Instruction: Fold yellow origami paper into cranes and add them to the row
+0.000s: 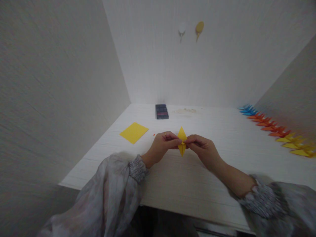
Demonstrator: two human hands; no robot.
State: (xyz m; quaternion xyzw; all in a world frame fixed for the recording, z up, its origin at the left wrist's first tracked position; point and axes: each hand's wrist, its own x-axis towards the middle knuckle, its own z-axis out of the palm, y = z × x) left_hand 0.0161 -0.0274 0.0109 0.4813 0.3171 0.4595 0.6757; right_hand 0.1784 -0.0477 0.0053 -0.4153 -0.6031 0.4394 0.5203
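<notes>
A folded piece of yellow origami paper (182,133), narrow and diamond-shaped, is held between both hands above the white table. My left hand (166,142) pinches its left edge near the middle, thumb on top. From the other side, my right hand (201,144) pinches the right edge at about the same height. The paper's two points stick out, one away from me and one towards me. Left of my left hand, a flat yellow paper square (134,132) lies on the table. The fingertips hide part of the folds.
Along the right side stands a row of folded paper cranes: blue (247,110), orange (269,125) and yellow (296,144). A dark blurred object (162,111) lies near the back wall. Two hooks, one white (182,28) and one yellow (199,27), hang on that wall.
</notes>
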